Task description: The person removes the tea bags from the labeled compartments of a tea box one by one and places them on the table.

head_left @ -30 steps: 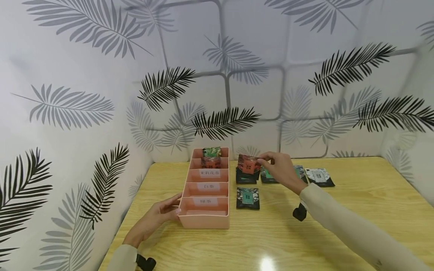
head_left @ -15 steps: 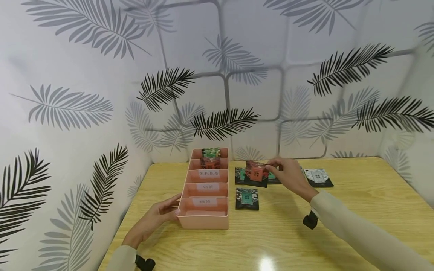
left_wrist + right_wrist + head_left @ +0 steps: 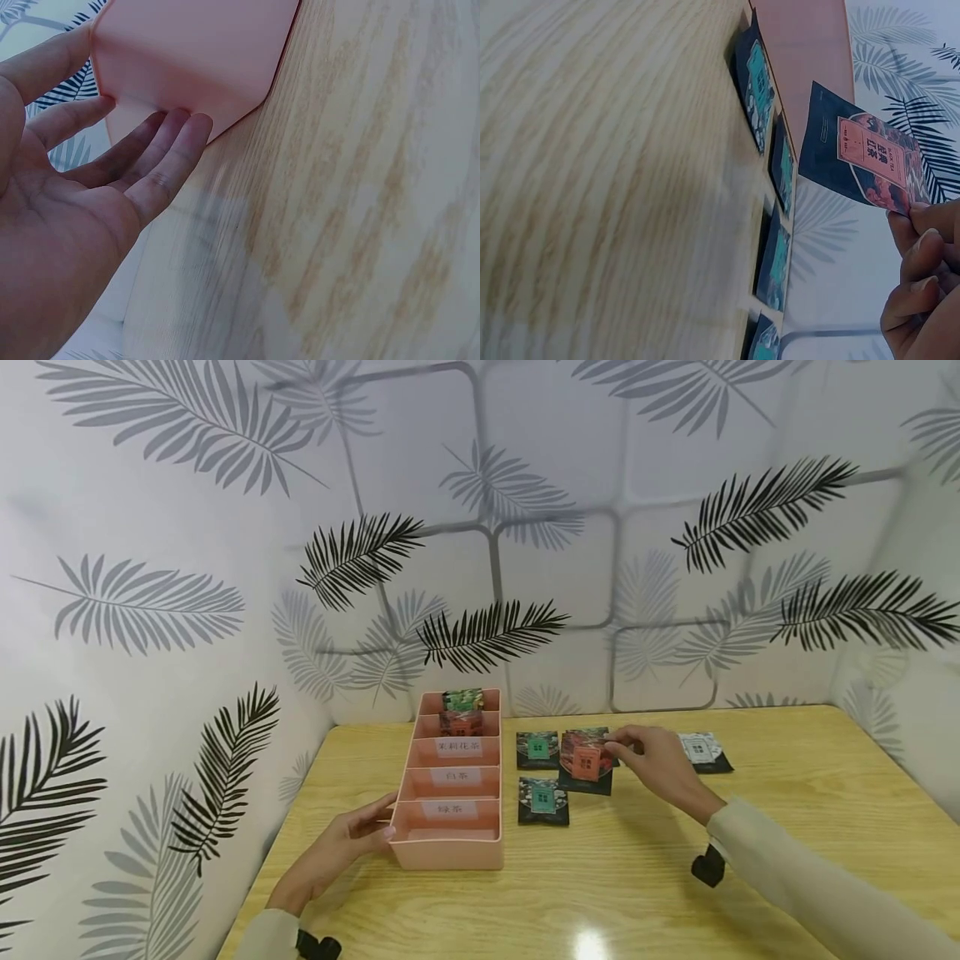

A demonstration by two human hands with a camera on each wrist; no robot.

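My right hand pinches a tea packet by its edge between thumb and fingers; the packet has a red label and a dark end. In the right wrist view this packet is raised off the table. My left hand rests against the near left side of a pink divided box, its relaxed fingertips touching the wall. A packet with green leaves lies in the farthest compartment, and a red one in the compartment nearer than it. The other compartments carry paper labels.
Right of the box lie a green-labelled packet and, nearer, a teal-labelled one. A white packet lies farther right; the right hand and held packet partly cover others. The wooden table meets a leaf-patterned wall behind.
My right hand has carried the red-labelled packet rightward and slightly nearer, uncovering the green-labelled packet beneath its earlier place. The left hand stays at the box.
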